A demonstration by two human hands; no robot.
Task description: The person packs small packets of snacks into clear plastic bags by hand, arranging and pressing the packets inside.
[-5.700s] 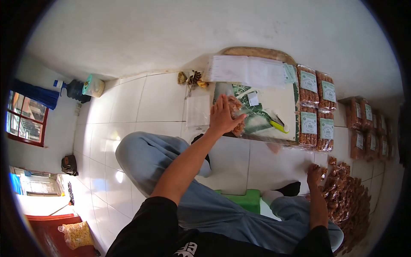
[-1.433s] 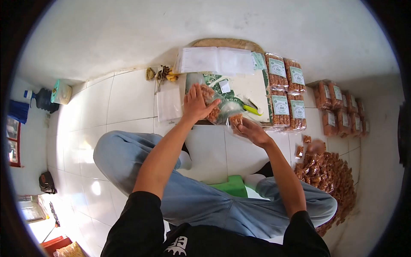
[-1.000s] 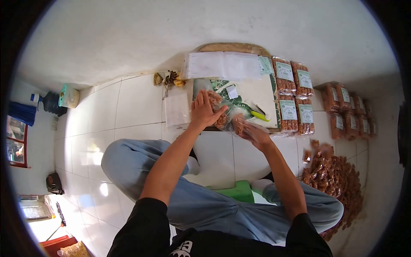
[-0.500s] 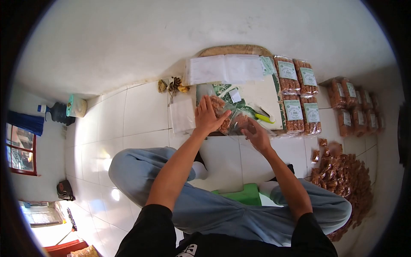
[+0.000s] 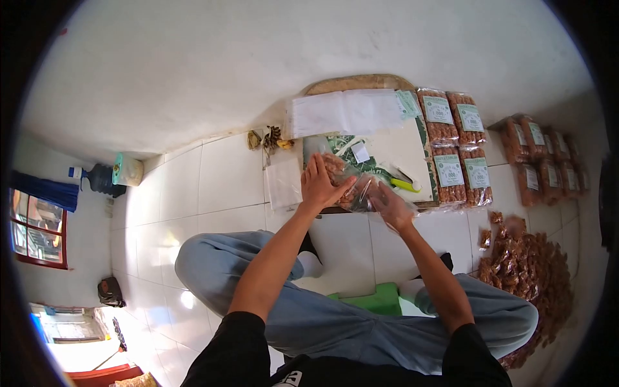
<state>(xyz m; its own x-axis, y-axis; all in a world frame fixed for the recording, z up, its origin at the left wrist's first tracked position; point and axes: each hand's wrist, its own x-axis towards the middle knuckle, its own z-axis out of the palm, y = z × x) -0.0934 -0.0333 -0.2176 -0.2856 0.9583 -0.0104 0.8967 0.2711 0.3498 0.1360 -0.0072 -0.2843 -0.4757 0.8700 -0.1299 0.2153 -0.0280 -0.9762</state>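
On the low board (image 5: 403, 151), a clear plastic bag (image 5: 342, 176) with brown snack pieces lies on its side. My left hand (image 5: 320, 185) rests on the bag with its fingers stretched and its thumb apart. At the bag's right end, my right hand (image 5: 389, 205) reaches inside the clear plastic with its fingers spread. Nothing can be made out in that hand. A yellow-green cutter (image 5: 406, 186) and a small white label (image 5: 360, 152) lie beyond the bag. Flat clear bags (image 5: 345, 113) are stacked along the board's far side.
Labelled snack packs (image 5: 450, 171) stand at the board's right, with more packs (image 5: 532, 177) farther right. A heap of small brown packets (image 5: 529, 271) lies beside my right knee. Bananas (image 5: 277, 138), a flat clear bag (image 5: 284, 184) and a green stool (image 5: 380, 300) are also in view.
My right hand has come from the packet heap to the bag's open end, brought small brown packets, and put them inside. Its fingers have since spread. My left hand has stayed on the bag.
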